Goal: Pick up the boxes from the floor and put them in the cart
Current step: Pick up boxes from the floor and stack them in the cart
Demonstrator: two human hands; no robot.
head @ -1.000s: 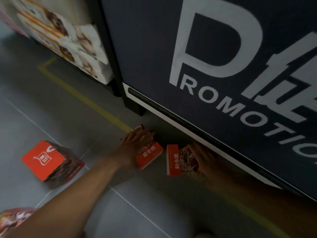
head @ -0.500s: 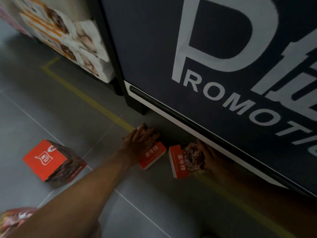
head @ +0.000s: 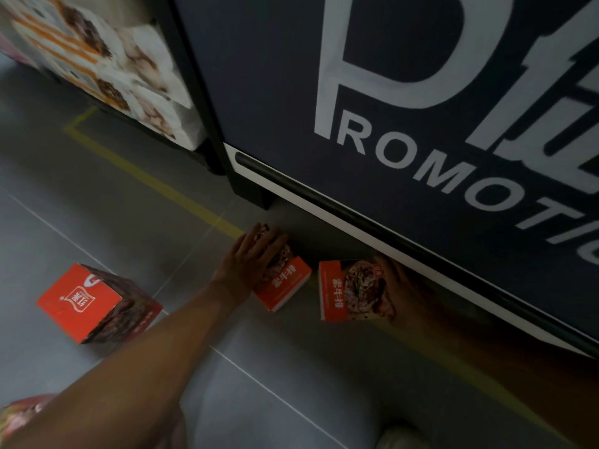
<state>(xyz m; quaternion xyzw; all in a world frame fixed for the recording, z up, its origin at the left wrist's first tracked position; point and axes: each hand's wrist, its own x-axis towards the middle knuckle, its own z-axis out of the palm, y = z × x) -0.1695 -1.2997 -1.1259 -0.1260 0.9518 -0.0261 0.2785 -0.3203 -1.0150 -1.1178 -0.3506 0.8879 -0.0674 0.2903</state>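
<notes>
Three orange-red food boxes lie on the grey tiled floor. My left hand (head: 251, 260) lies on top of the middle box (head: 285, 286), fingers spread over its far end. My right hand (head: 393, 281) grips the far edge of the right box (head: 351, 293), which is tilted up on its side with the picture facing me. A larger box (head: 97, 301) sits apart at the left, nobody touching it. No cart is in view.
A dark display stand (head: 421, 124) with white "PROMOTION" lettering stands right behind the boxes, its lower edge just above my right hand. A shelf of white packages (head: 129, 72) is at the upper left. A yellow floor line (head: 155, 179) runs past. Another package (head: 19, 413) shows at the bottom left corner.
My right hand has tipped the right box up off the floor onto its edge. My left hand stays pressed on the middle box. The view has moved closer.
</notes>
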